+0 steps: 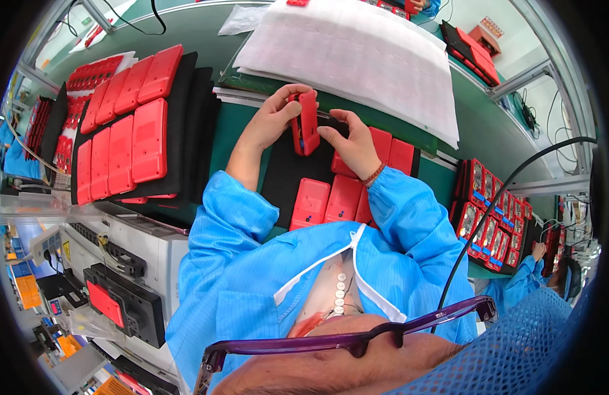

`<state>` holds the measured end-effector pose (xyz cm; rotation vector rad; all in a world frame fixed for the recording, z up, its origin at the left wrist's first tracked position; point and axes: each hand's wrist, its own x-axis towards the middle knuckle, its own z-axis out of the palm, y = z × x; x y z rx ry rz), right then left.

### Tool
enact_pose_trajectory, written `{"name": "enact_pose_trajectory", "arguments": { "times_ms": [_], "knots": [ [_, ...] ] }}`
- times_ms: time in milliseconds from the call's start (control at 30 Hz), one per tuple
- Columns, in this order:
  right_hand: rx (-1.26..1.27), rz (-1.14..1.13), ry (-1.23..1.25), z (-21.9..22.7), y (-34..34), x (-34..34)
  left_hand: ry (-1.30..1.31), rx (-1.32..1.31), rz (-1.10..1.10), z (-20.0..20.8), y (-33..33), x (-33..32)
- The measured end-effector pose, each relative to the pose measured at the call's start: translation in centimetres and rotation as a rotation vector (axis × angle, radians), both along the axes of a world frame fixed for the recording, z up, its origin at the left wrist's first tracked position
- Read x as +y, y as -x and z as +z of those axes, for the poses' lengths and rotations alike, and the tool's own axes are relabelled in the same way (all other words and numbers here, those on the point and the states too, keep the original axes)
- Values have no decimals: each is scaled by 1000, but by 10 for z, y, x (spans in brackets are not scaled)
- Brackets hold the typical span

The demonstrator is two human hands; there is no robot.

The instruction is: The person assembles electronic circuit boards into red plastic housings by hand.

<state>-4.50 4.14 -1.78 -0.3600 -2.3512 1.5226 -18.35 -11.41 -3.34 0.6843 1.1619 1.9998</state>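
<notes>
A red plastic casing (307,125) stands tilted on edge above the black foam mat (284,172). My left hand (278,115) is closed on its upper left side, thumb in front. Along the casing's left edge a narrow gap shows dark parts inside. Beside its lower right edge is my right hand (354,146), thumb and forefinger apart, the thumb tip at or against the casing. Whether that hand bears any of it, I cannot tell. More red casings (344,197) lie face down on the mat, partly hidden by my right hand and sleeve.
Stacked black foam sheets with rows of red casings (150,141) stand at the left. White foam sheeting (350,59) lies beyond my hands. At the right, trays hold open red casings (488,217) with parts inside. A black cable (508,178) arcs across the right side.
</notes>
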Motion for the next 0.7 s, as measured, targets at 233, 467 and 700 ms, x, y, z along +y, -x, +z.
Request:
{"name": "enact_pose_trajectory", "arguments": {
  "times_ms": [233, 467, 700],
  "knots": [
    [-52, 234, 218, -9, 24, 11, 142, 266, 37, 11, -1, -10],
    [14, 73, 190, -14, 27, -11, 243, 779, 385, 16, 8, -13],
    [77, -25, -104, -25, 30, -16, 532, 1217, 610, 36, -16, -13]
  ]
}}
